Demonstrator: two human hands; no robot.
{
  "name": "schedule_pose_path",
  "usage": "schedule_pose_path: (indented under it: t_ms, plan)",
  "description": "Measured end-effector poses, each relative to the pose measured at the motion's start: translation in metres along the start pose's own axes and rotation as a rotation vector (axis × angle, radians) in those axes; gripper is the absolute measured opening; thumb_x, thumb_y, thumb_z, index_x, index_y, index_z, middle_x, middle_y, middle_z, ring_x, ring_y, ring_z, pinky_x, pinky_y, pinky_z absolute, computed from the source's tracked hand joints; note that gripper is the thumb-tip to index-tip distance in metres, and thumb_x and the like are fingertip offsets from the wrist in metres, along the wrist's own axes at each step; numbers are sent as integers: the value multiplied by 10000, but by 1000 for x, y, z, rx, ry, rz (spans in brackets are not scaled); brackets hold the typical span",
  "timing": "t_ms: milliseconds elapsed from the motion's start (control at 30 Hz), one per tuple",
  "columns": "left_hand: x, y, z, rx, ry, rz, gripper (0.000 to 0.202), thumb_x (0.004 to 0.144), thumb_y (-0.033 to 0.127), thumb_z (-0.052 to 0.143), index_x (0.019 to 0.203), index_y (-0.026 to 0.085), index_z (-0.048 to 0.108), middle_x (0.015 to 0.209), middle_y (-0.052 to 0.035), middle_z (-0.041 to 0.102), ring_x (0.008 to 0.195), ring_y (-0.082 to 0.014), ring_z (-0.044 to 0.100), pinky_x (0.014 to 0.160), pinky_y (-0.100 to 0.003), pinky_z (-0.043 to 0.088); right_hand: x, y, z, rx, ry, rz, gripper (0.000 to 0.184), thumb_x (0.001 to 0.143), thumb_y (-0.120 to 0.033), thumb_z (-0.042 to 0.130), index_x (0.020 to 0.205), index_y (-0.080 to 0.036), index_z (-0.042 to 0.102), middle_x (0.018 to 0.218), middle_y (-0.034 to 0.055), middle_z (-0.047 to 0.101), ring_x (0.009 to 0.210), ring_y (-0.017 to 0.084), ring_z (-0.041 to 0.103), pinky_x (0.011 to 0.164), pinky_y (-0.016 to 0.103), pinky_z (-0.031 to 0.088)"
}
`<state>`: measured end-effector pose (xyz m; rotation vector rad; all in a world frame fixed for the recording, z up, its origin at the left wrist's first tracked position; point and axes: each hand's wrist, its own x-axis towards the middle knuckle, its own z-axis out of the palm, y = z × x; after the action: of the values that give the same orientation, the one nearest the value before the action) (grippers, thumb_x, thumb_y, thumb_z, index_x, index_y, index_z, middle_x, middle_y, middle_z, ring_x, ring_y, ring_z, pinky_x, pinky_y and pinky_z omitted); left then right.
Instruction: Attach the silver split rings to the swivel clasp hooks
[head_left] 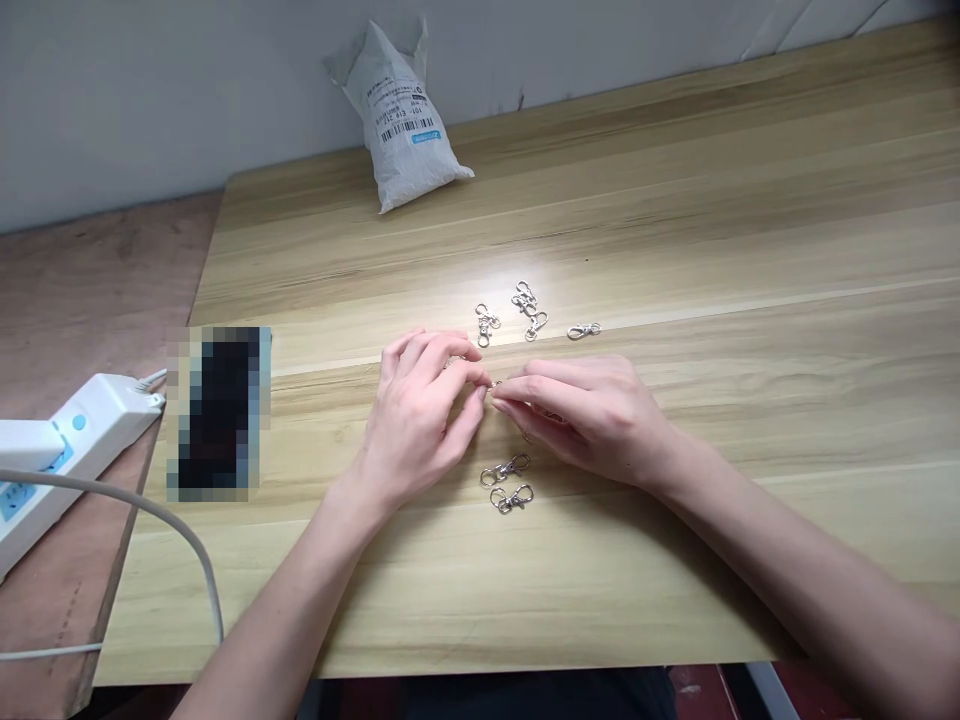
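My left hand [426,405] and my right hand [596,410] meet over the middle of the table, thumbs and fingertips pinched together. Between them is a small metal swivel clasp [496,384], mostly covered by the fingers. Some metal also shows beneath my right hand and behind the fingers of my left hand. Nearer to me lie two silvery swivel clasps with split rings, one [507,469] just above the other [512,498]. Beyond the hands are a clasp pair [486,324], a small cluster of clasps [529,308] and a single clasp [583,331].
A white plastic parcel bag [409,125] with a printed label leans at the wall. On the left lies a pixelated dark, flat object [219,412]. A white power strip [79,450] and a grey cable [176,525] are beside the wooden tabletop [750,300].
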<state>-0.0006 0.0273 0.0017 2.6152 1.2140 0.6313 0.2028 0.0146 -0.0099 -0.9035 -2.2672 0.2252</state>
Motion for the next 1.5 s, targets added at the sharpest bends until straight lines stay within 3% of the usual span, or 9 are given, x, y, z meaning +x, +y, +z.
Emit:
schedule_pose_path:
  t_ms: [233, 667, 933, 1333, 1500]
  plan:
    - [0, 1, 2, 8, -8, 2, 75, 887, 162, 513, 912, 208, 566, 1068, -57, 640, 1088, -227, 567, 1021, -456, 323, -2, 2, 1, -11, -20, 18, 204, 924, -94, 464, 1028, -158, 627, 821, 2, 693, 611, 82, 529, 539, 227, 366]
    - [0, 2, 4, 9, -87, -1, 98, 898, 169, 474, 902, 199, 566, 997, -47, 651, 1012, -211, 579, 1049, -456, 315, 1, -1, -2, -82, -120, -8, 218, 902, -100, 432, 932, -172, 636, 702, -10, 631, 549, 91, 441, 471, 258, 247]
    - [0, 0, 7, -8, -107, 17, 100, 868, 135, 492, 903, 188, 569, 992, -54, 636, 972, -209, 563, 955, -419, 370, 0, -4, 1, -58, -247, 5, 187, 884, -114, 424, 820, -183, 585, 701, -2, 608, 535, 97, 405, 478, 274, 208]
    - [0, 1, 8, -6, -104, 23, 100, 864, 119, 497, 865, 187, 571, 1014, -61, 640, 981, -222, 550, 895, -402, 389, -1, -1, 2, 48, -230, 77, 222, 902, -117, 412, 965, -172, 618, 761, 9, 672, 573, 101, 495, 493, 266, 242]
    - [1, -4, 2, 2, -29, 17, 86, 887, 161, 515, 900, 188, 595, 1004, -63, 634, 960, -211, 570, 860, -387, 398, -2, 0, 4, 40, -169, 146, 246, 946, -172, 395, 1065, -164, 610, 809, 26, 694, 612, 110, 536, 525, 254, 298]
